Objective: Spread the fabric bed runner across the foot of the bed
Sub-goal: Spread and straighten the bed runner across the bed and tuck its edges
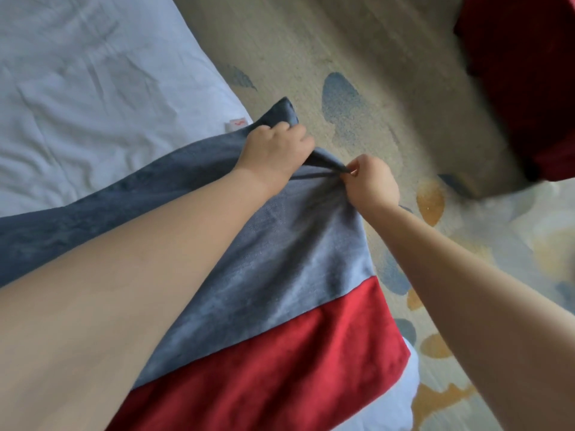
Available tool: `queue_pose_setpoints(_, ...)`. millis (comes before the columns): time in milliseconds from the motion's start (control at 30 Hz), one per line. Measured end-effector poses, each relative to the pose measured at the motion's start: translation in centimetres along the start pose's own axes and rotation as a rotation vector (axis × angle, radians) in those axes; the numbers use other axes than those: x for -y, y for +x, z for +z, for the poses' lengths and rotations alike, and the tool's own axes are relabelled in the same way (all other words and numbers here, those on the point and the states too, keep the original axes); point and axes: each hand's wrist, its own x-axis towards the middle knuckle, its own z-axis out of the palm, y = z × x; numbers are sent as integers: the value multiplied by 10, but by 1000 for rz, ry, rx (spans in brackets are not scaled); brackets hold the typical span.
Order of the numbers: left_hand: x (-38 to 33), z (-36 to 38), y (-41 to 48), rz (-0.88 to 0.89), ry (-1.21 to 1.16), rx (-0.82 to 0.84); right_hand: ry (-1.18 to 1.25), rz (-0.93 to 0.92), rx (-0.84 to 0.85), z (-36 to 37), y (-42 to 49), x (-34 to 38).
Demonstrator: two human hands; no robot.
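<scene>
Grey-blue cloth is bunched in the left hand (273, 147), whose fingers curl round the far corner of the bed runner (280, 259). Just beside it the right hand (371, 181) pinches the hem between thumb and fingertips, and a taut fold runs between the two. The runner, grey-blue with a red band, lies across the white-covered bed (93, 88), its end reaching the bed's side above the patterned carpet (357, 57). I judge this to be the straightening step. Next, that end wants pulling flat and square over the side, with both grips kept firm and the wrinkles smoothed out.
</scene>
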Motion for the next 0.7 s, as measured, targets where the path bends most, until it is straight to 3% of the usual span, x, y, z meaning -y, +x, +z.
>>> queue_pose_setpoints(67,3,3,-7,-28,-28,12,87,-34,43,-1,-2,-5)
queue_pose_setpoints(167,1,5,-22,-46,-88,13,277,56,192,-4,-20,-21)
queue_pose_setpoints(333,-6,10,-37,-90,-102,86,299,340,769,-15,-65,-62)
queue_pose_setpoints(400,-4,11,-38,-118,-72,138,333,381,880,-15,-79,-76)
queue_pose_setpoints(467,-5,12,-36,-115,-37,164,305,354,878,-12,-89,-85)
queue_pose_setpoints(700,-21,17,-37,-77,26,127,157,193,529,-6,-89,-104)
